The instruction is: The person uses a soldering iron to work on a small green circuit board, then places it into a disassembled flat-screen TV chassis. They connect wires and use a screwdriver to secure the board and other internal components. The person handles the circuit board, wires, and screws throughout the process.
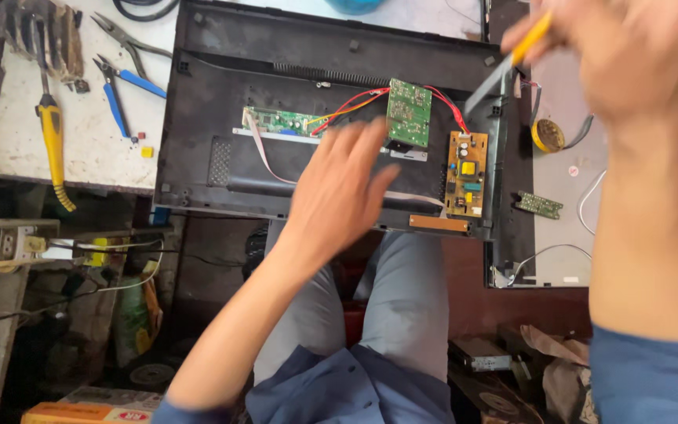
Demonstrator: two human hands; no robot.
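Cluttered and stained, a repair bench point(80, 149) holds the black back shell of a flat screen point(221, 94), laid open face-up with its electronics exposed across the person's lap edge. Work appears to be at the board-handling stage: a green circuit board point(409, 111) sits tilted near the shell's middle, joined by red wires point(347, 104) to a long green board point(282, 121) and an orange power board point(465, 174) at the right. The left hand point(337, 192) hovers open above the shell, fingers point(370, 145) loosely spread and extended toward the tilted board, holding nothing. The right hand point(621, 55), raised at the upper right, pinches a yellow-handled tool point(531, 38) between fingers and thumb, its grey blade point(486, 88) angled down to the shell's right rim. Any next move likely calls for steadying the loose board without straining its wires. Pliers point(123, 82) and a soldering iron point(52, 137) lie left.
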